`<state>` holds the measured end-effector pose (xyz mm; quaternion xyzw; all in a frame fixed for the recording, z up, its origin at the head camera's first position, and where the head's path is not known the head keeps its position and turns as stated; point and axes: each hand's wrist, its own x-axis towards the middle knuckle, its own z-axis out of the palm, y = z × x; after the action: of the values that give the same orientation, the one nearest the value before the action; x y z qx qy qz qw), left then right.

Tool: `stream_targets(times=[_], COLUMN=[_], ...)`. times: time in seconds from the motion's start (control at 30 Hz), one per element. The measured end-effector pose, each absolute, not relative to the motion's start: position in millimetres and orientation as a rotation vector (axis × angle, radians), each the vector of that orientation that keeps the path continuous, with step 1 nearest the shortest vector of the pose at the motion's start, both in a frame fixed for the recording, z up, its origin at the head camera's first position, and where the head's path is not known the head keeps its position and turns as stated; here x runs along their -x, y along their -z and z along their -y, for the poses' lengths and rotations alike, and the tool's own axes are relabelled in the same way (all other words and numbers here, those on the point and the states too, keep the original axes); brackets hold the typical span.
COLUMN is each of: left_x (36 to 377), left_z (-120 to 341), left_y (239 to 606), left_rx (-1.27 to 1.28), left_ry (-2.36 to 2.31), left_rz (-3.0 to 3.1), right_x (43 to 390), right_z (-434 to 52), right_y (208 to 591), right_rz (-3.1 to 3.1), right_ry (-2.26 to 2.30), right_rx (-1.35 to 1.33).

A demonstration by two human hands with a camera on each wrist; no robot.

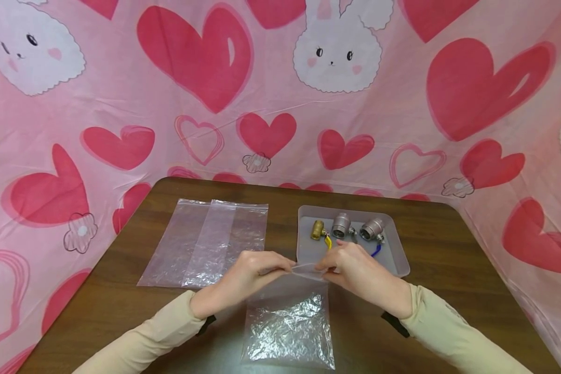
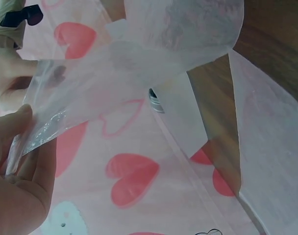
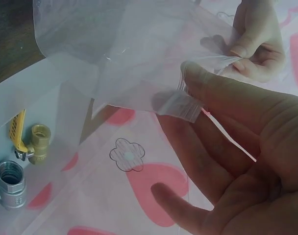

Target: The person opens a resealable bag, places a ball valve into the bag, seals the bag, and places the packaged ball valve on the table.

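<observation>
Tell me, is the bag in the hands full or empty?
Empty. The bag is see-through with nothing inside; the valves sit in the tray. Left hand and right hand pinch its top.

Beige long sleeves [image 1: 168,327], black wrist straps [image 1: 395,323].

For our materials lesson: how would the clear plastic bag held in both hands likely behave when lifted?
The clear plastic bag is probably floppy: it sags and crinkles below the left hand and right hand pinching its top edge. Likely very light and slippery, given its thin, glossy film.
</observation>
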<state>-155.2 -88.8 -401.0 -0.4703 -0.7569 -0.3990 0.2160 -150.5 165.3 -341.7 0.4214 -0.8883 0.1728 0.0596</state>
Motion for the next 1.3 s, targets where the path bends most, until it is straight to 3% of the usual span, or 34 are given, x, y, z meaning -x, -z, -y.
stream_targets(times=[0.43,0.9,1.3], left_x=[158.6,157.3,158.0], left_z=[92.8,94.6,99.9], left_y=[396.7,393.9,397.6], left_rx=[1.248,1.352,1.290], left_ry=[1.090,1.130,1.039], left_rz=[2.121,2.171,2.210], right_x=[150.3,148.0,153.2], right_z=[-170.8,-175.3,-182.0], right_y=[342.4,336.4,339.4], right_rz=[2.605,2.702,2.624], right_ry=[-0.537,-0.520,-0.521], right_rx=[-1.284,-1.199,-1.305])
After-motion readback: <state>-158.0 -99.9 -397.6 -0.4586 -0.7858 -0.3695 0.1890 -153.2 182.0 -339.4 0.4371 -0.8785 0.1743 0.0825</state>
